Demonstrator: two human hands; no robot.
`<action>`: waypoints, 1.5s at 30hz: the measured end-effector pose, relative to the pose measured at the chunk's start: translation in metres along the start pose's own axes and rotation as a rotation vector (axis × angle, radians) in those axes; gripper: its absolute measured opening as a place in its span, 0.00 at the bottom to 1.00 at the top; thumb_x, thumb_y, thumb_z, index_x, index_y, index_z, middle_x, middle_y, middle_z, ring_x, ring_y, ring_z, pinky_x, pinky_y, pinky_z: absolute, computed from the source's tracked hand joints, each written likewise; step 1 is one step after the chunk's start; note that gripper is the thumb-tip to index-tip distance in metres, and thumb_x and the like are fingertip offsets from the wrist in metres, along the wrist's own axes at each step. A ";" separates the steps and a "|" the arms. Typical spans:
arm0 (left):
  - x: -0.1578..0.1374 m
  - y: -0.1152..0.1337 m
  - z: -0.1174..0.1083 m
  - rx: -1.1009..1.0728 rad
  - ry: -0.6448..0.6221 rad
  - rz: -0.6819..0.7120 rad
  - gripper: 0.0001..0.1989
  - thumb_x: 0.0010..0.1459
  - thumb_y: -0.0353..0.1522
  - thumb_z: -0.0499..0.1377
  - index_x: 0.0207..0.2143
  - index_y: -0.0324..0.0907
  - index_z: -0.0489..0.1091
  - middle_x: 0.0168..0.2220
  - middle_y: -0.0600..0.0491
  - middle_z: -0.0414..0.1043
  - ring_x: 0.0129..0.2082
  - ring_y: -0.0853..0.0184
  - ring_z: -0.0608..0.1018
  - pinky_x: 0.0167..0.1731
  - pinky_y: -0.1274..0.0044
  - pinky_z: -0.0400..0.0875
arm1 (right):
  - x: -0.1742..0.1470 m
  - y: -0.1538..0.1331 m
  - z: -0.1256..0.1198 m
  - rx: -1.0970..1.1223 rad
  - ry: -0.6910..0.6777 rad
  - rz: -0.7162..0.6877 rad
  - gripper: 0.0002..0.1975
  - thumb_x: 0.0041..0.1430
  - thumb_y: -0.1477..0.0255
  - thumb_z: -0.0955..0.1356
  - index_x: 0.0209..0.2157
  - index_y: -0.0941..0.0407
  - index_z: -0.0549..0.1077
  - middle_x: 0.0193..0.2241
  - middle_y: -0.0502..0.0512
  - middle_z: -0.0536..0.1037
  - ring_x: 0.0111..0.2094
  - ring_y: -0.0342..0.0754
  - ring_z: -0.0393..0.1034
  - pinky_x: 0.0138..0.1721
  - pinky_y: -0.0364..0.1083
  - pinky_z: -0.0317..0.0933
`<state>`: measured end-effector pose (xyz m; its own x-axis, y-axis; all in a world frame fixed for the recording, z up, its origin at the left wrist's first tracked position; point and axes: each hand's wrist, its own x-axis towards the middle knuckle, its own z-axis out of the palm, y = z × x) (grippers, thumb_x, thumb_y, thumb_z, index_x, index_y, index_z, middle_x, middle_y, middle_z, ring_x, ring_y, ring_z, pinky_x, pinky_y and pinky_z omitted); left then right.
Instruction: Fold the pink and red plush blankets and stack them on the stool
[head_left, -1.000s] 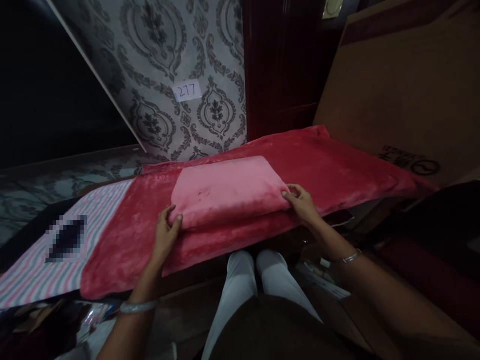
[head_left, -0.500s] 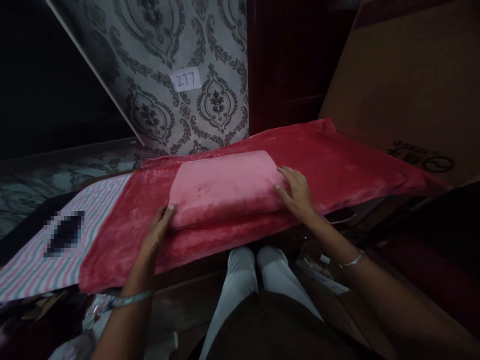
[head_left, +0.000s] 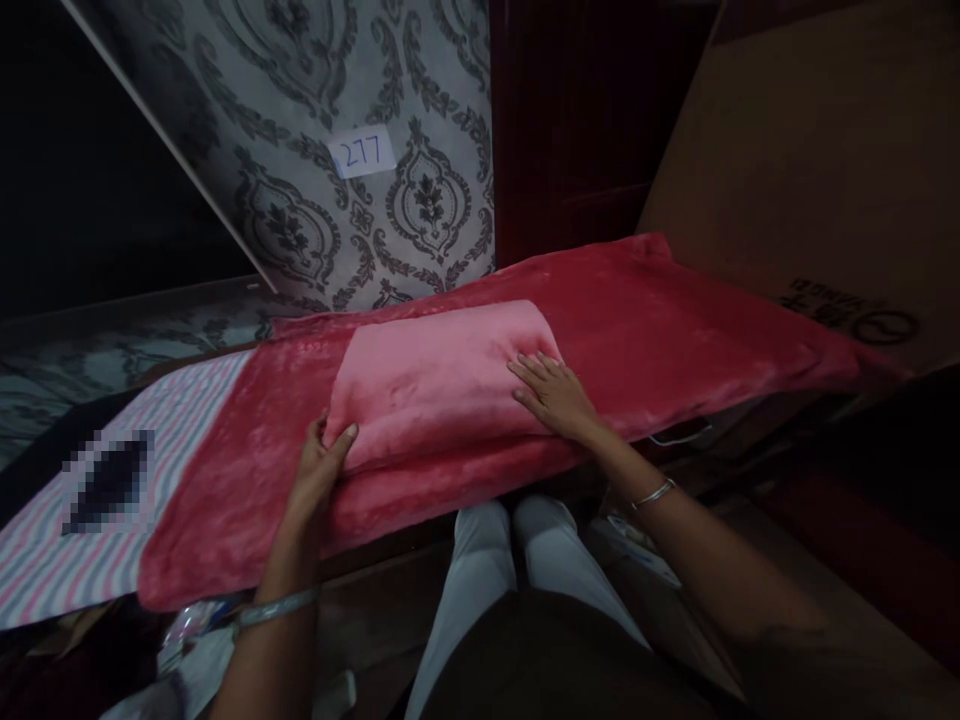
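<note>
Two bare hands rest on a folded pale pink plush cloth [head_left: 439,375] that lies on top of a larger deep red fleece blanket [head_left: 660,310] spread over the work surface. The left hand [head_left: 319,475] pinches the pink cloth's near left corner, thumb on top and fingers curled beneath. The right hand [head_left: 555,395] lies flat with fingers spread on its right end. A pink-and-white striped cloth [head_left: 187,400] lies just beside the blanket's left edge
</note>
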<state>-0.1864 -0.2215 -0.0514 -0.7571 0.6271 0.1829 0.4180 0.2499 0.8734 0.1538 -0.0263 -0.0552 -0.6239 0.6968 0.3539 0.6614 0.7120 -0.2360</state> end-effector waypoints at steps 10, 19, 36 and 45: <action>0.012 0.058 -0.019 0.307 0.024 0.332 0.40 0.54 0.51 0.60 0.63 0.38 0.62 0.63 0.35 0.63 0.62 0.49 0.68 0.62 0.57 0.61 | 0.024 -0.014 -0.021 0.075 -0.010 0.040 0.27 0.71 0.60 0.56 0.65 0.53 0.64 0.66 0.58 0.64 0.68 0.59 0.53 0.66 0.62 0.46; 0.072 0.142 0.075 0.742 -0.194 0.524 0.35 0.63 0.45 0.53 0.68 0.41 0.55 0.71 0.38 0.47 0.72 0.49 0.49 0.67 0.48 0.41 | 0.121 -0.044 -0.038 0.027 -0.030 0.112 0.29 0.70 0.58 0.59 0.68 0.52 0.58 0.70 0.61 0.55 0.71 0.63 0.42 0.67 0.68 0.36; 0.096 0.089 0.104 0.995 -0.210 0.274 0.30 0.68 0.40 0.41 0.70 0.41 0.52 0.72 0.45 0.45 0.72 0.54 0.49 0.66 0.48 0.48 | 0.127 -0.001 0.030 0.000 0.025 0.169 0.27 0.71 0.60 0.58 0.67 0.52 0.62 0.68 0.59 0.60 0.70 0.59 0.48 0.68 0.62 0.38; 0.094 0.095 0.098 0.939 -0.177 0.278 0.29 0.68 0.35 0.37 0.68 0.38 0.54 0.72 0.45 0.47 0.71 0.56 0.51 0.67 0.51 0.48 | 0.129 -0.010 0.018 0.034 -0.057 0.219 0.27 0.71 0.61 0.57 0.68 0.52 0.58 0.71 0.58 0.53 0.72 0.56 0.42 0.69 0.60 0.33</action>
<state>-0.1686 -0.0670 0.0046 -0.5182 0.8339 0.1899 0.8549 0.5119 0.0846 0.0596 0.0578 -0.0234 -0.4902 0.8381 0.2393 0.7699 0.5451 -0.3319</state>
